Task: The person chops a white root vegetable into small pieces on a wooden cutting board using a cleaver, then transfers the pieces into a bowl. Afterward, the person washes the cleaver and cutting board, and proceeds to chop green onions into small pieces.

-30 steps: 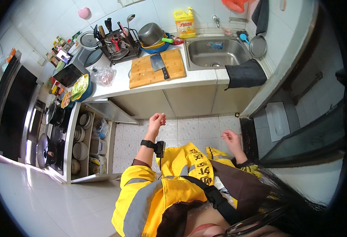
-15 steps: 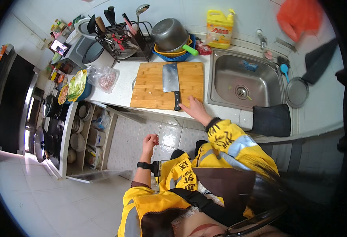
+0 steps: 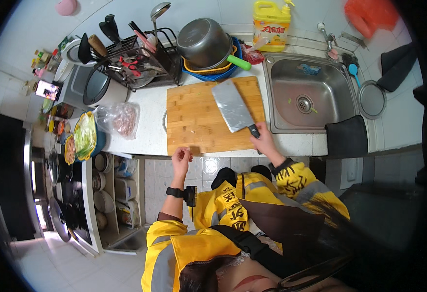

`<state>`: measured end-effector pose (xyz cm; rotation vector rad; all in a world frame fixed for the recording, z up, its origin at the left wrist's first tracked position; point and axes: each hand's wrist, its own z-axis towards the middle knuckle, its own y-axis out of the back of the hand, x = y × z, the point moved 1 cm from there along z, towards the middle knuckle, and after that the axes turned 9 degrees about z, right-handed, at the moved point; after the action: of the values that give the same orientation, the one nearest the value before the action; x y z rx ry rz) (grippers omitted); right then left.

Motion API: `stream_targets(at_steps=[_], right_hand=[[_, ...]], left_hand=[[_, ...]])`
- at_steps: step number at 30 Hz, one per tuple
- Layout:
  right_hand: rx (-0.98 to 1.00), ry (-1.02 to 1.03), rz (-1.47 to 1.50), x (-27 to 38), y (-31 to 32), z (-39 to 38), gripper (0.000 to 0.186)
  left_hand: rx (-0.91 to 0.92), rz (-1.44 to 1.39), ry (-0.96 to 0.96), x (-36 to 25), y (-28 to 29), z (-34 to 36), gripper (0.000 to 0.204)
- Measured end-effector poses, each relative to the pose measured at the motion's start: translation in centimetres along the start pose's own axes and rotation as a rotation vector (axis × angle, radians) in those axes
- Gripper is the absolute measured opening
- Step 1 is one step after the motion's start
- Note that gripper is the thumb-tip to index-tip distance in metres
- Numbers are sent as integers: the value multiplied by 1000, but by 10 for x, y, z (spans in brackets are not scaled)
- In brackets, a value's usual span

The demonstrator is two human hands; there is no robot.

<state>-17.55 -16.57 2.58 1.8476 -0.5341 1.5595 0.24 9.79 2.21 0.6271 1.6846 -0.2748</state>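
Note:
My right hand (image 3: 266, 142) is closed round the black handle of a cleaver (image 3: 233, 106). Its broad steel blade lies at a slant over the right part of a bamboo cutting board (image 3: 191, 114), and the handle reaches toward the board's near right corner. At the near left corner of the board is my left hand (image 3: 181, 159), with its fingers curled in and nothing visible in them. Left of the board, a clear plastic bag (image 3: 122, 120) with pinkish, minced-looking contents rests on the white counter (image 3: 148, 109).
A steel sink (image 3: 315, 125) lies right of the board. Behind the board stand a rack of utensils (image 3: 140, 63), an upturned pot (image 3: 201, 41) on baskets and a yellow pump bottle (image 3: 271, 27). A basket of cut greens (image 3: 84, 138) sits left, above an open cupboard (image 3: 118, 194).
My right hand has taken hold of the cleaver's handle, and the blade has turned and shifted right. My left hand has come up to the board's near edge. The view has shifted.

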Motion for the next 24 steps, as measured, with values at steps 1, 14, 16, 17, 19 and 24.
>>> stream_targets(at_steps=[1, 14, 16, 17, 19, 24], right_hand=[[-25, -55, 61, -2, 12, -11, 35], [-214, -158, -46, -10, -47, 3, 34], [-185, -128, -104, -8, -58, 8, 34], [-170, -153, -138, -6, -61, 9, 34], [-104, -72, -168, 1, -61, 6, 36], [130, 52, -258, 20, -44, -17, 35]], left_hand=[[-3, 18, -25, 0, 3, 9, 15], [72, 89, -111, -4, 24, 61, 13], [70, 75, -110, -4, 30, 65, 13], [66, 75, -79, -3, 33, 66, 13], [74, 61, -94, -3, 38, 69, 13], [94, 212, -110, -17, 38, 98, 13]])
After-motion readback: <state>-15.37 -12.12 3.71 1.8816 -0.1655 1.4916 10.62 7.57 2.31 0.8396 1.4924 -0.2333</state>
